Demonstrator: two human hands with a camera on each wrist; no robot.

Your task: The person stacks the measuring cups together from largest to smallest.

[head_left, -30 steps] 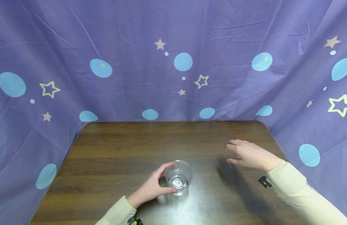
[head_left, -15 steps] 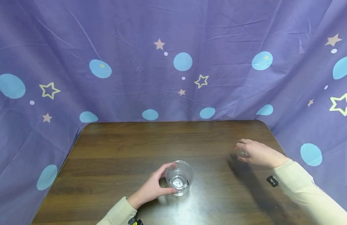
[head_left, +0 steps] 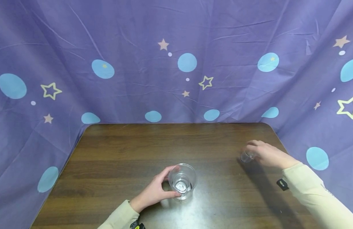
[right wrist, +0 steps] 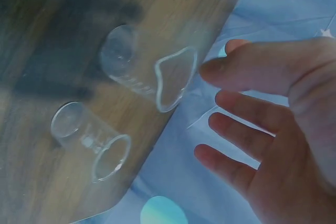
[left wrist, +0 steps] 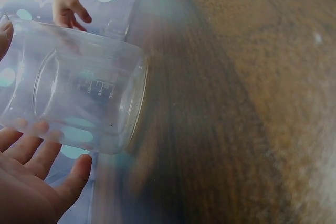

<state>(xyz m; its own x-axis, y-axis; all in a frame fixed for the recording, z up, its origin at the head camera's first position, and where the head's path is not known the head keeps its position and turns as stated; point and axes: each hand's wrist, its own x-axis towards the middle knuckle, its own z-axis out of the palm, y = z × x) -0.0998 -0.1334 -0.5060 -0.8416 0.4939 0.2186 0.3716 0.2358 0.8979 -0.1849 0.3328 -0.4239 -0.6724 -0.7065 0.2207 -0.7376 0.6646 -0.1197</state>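
My left hand (head_left: 153,190) curls its thumb and fingers around a large clear beaker (head_left: 183,181) standing on the table. White markings show on this beaker (left wrist: 94,85) in the left wrist view, and an inner ring is visible; I cannot tell whether it holds liquid. At the right, my right hand (head_left: 266,155) is beside a small clear vessel (head_left: 246,156). In the right wrist view, two clear vessels, one with a wavy rim (right wrist: 142,72) and one with a round rim (right wrist: 89,140), are near my right hand (right wrist: 273,124), whose fingers are spread apart from both.
The brown wooden table (head_left: 130,146) has rounded far corners. A purple curtain (head_left: 130,63) with stars and blue spots surrounds its back and sides. My right arm's shadow (head_left: 265,184) falls across the table's right part.
My right hand has moved to the right, and the small vessel beside it shows more plainly, farther right than half a second ago. My left hand and the large beaker have stayed in place.
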